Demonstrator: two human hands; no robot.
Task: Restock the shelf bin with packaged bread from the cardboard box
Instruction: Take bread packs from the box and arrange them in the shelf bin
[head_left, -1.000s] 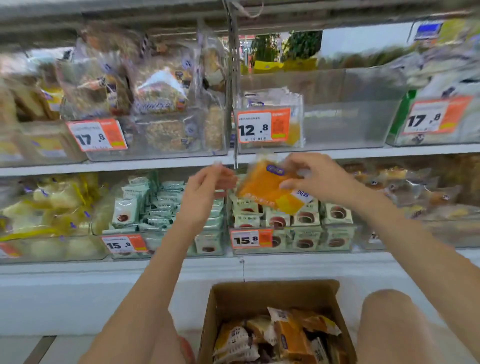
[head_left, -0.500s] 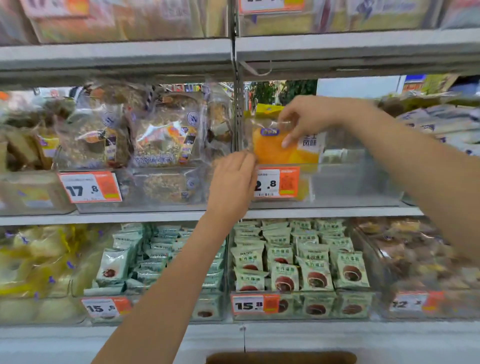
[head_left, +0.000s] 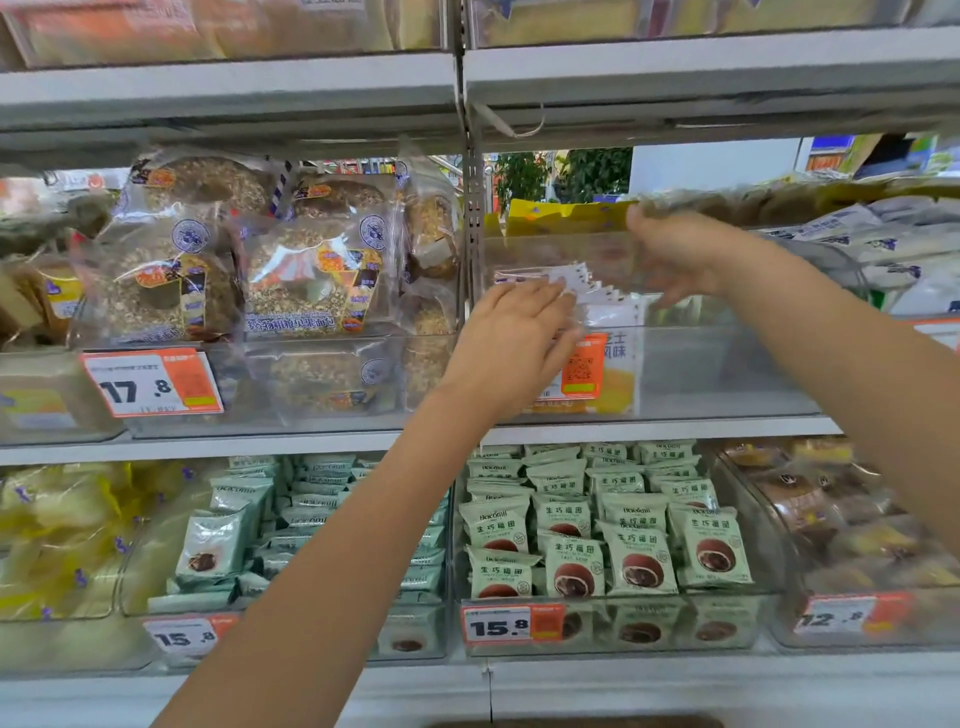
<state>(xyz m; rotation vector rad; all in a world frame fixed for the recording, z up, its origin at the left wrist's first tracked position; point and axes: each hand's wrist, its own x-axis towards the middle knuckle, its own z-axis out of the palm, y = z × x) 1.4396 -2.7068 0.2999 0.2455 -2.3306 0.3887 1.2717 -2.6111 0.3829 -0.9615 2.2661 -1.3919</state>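
Note:
A clear shelf bin (head_left: 727, 374) sits on the middle shelf, right of the metal upright. Several orange bread packages (head_left: 615, 364) stand upright at its front left corner, behind the orange price tag. My left hand (head_left: 519, 338) reaches over the bin's front rim, its straight fingers touching the packages' serrated top edges. My right hand (head_left: 675, 254) is inside the bin just right of the packages, blurred, with fingers spread and nothing in it. Only a brown sliver of the cardboard box (head_left: 571, 723) shows at the bottom edge.
A bin of oat bread bags (head_left: 306, 280) stands to the left of the metal upright (head_left: 470, 218). Green snack packs (head_left: 597, 545) fill the lower shelf bins. The shelf above (head_left: 675, 78) overhangs the bin closely. White packages (head_left: 883, 244) lie to the right.
My right hand carried the orange package up from the box into the bin and let go of it. My left hand rose to the package tops. The view tilted upward.

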